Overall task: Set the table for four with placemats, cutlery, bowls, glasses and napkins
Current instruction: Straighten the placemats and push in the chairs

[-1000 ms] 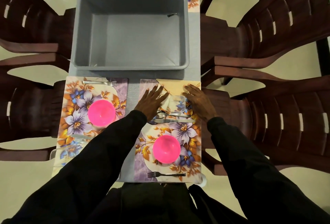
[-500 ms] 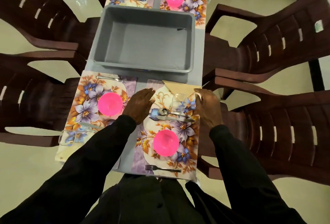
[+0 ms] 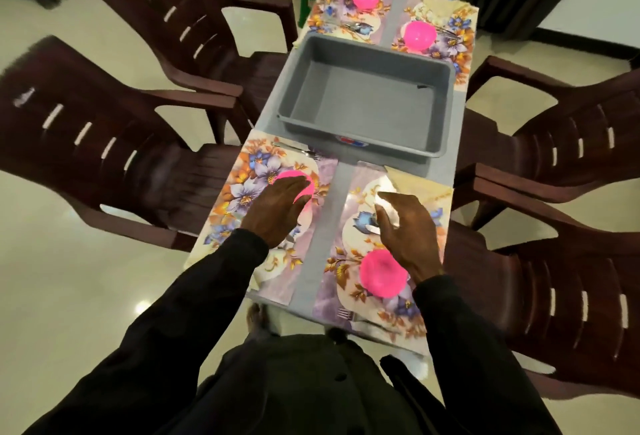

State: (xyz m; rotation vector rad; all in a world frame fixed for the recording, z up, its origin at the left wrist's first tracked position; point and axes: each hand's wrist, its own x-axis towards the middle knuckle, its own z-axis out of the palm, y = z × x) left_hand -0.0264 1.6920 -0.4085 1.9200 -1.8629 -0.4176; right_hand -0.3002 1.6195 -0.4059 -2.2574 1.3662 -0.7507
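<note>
The left hand (image 3: 277, 212) lies with straight fingers over the near-left placemat (image 3: 239, 192), partly covering its pink bowl (image 3: 301, 180). The right hand (image 3: 410, 233) curves around a blurred glass (image 3: 389, 214) on the near-right placemat (image 3: 329, 299); whether its fingers grip it cannot be told.

The flowered placemats (image 3: 249, 174) carry lilac, blue and orange blooms with gold-brown leaves on cream and pale purple grounds. Each hot-pink plastic bowl (image 3: 381, 273) is one plain colour. The rectangular plastic tub (image 3: 367, 95) is mid-grey, with a small red, white and blue label (image 3: 351, 141) on its near wall. The worktop (image 3: 320, 237) is lighter grey. The folded napkin (image 3: 419, 185) is pale yellow-beige. The slatted plastic chairs (image 3: 86, 129) are dark reddish brown, the floor tiles (image 3: 52, 296) glossy cream, my sleeves (image 3: 173, 330) black.
</note>
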